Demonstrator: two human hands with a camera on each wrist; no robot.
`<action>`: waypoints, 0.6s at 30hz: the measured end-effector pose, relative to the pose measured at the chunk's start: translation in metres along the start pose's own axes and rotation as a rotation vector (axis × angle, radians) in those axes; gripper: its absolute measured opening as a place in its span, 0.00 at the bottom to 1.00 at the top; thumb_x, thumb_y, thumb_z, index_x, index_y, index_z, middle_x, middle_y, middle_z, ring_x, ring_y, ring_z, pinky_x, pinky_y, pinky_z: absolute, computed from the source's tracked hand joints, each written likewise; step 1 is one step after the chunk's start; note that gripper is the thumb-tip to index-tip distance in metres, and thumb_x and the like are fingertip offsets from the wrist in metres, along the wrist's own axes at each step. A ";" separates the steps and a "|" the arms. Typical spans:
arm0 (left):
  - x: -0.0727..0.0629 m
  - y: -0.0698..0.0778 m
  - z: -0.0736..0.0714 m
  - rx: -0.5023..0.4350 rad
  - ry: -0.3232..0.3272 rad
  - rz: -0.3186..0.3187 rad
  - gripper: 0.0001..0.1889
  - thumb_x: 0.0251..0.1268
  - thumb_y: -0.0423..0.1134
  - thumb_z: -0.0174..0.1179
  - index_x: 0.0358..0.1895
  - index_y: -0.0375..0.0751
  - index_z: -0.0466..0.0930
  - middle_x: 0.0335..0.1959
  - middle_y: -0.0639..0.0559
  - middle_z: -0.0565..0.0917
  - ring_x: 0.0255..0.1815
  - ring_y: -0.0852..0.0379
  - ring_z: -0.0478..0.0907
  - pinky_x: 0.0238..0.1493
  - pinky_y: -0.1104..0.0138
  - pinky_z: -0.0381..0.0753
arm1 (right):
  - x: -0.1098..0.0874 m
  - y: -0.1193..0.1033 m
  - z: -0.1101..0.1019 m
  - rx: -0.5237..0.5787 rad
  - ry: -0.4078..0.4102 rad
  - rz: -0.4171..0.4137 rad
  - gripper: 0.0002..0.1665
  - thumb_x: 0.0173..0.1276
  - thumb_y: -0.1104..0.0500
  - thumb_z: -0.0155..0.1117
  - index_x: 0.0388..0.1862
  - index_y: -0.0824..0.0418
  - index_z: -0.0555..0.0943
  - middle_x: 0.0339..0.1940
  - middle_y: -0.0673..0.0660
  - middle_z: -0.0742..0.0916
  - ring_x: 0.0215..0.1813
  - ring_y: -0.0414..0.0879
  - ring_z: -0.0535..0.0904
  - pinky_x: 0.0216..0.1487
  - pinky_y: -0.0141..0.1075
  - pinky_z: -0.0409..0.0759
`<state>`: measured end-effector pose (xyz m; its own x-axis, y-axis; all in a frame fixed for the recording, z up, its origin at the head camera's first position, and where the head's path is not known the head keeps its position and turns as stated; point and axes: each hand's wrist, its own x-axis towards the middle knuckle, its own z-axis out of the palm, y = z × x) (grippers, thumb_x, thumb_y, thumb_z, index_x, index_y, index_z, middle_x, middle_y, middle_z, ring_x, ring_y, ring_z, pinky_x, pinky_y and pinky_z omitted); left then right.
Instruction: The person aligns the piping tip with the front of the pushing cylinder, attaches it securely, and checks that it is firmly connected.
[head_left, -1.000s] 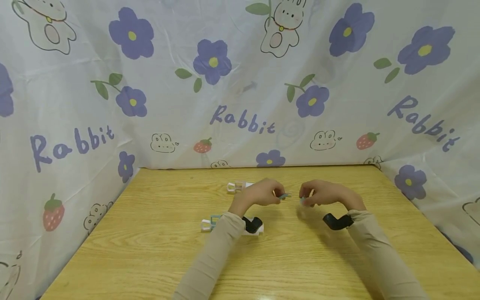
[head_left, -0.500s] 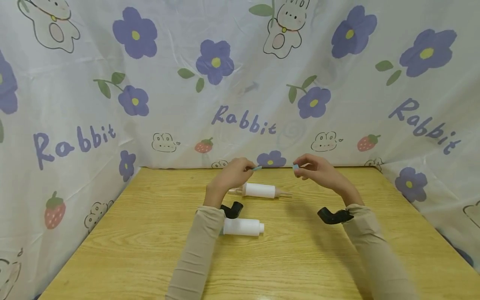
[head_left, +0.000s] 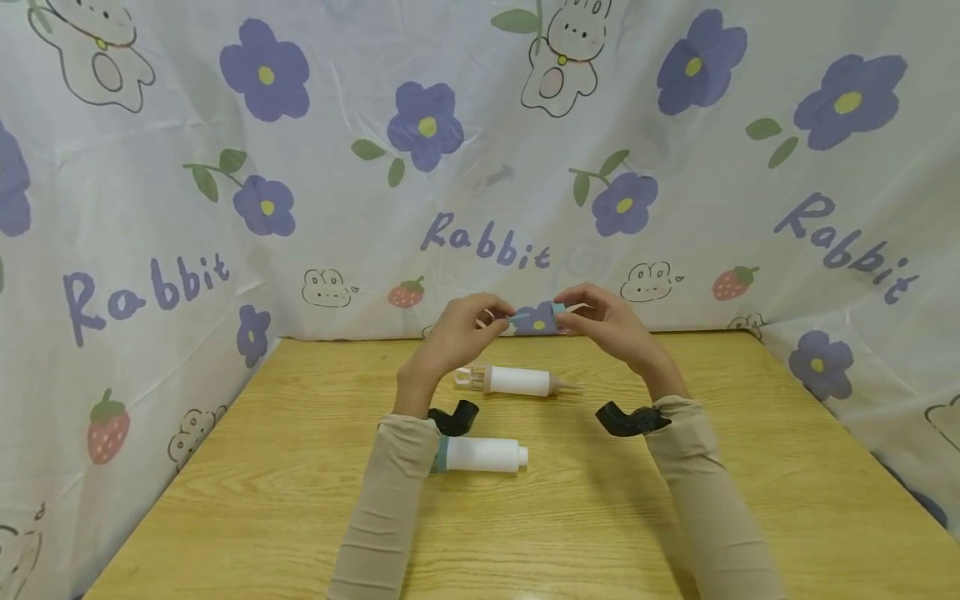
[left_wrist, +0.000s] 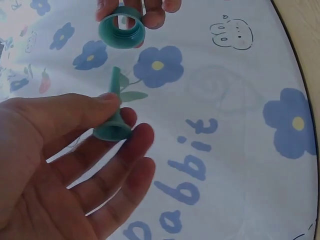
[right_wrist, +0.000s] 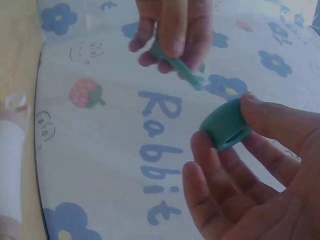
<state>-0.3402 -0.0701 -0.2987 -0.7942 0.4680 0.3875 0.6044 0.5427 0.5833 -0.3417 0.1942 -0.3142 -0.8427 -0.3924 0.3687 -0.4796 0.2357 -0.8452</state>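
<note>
A printed cloth (head_left: 337, 167) hangs behind a wooden table (head_left: 225, 508). Above the table, the left hand (head_left: 456, 337) and right hand (head_left: 611, 329) face each other, each pinched nearly closed. Two white containers lie apart on the wood, contents hidden by opaque walls: the nearer tube (head_left: 483, 455), with a teal collar (head_left: 441, 455), and the farther tube (head_left: 520, 381), with a beige tip (head_left: 566, 387). The right thumb and fingers hold a teal ring (right_wrist: 222, 120); the left pinches a teal nozzle (left_wrist: 111, 127), its narrow end towards the ring, not touching.
</note>
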 end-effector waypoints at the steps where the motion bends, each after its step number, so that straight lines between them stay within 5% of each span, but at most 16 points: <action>1: -0.001 0.001 -0.001 -0.008 0.020 0.014 0.10 0.74 0.36 0.57 0.53 0.42 0.83 0.51 0.46 0.84 0.47 0.52 0.81 0.49 0.59 0.82 | 0.000 0.000 0.001 0.014 0.005 -0.008 0.21 0.75 0.57 0.61 0.63 0.64 0.74 0.55 0.59 0.79 0.54 0.53 0.83 0.55 0.39 0.83; 8: -0.001 0.011 -0.004 -0.014 0.091 0.100 0.10 0.74 0.36 0.57 0.52 0.43 0.84 0.48 0.50 0.84 0.45 0.55 0.80 0.49 0.61 0.83 | 0.001 -0.002 0.009 0.061 0.071 -0.060 0.22 0.75 0.60 0.60 0.65 0.67 0.72 0.57 0.56 0.79 0.48 0.40 0.83 0.54 0.36 0.83; 18: -0.001 0.018 0.001 0.006 0.100 0.147 0.10 0.74 0.36 0.58 0.52 0.40 0.85 0.48 0.50 0.83 0.45 0.55 0.80 0.44 0.63 0.83 | 0.002 -0.010 0.026 0.090 0.020 -0.105 0.22 0.75 0.62 0.60 0.63 0.69 0.72 0.57 0.63 0.78 0.49 0.43 0.84 0.55 0.37 0.83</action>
<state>-0.3285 -0.0596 -0.2889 -0.6995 0.4709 0.5375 0.7144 0.4780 0.5110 -0.3325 0.1676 -0.3152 -0.7942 -0.3924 0.4639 -0.5422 0.1132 -0.8326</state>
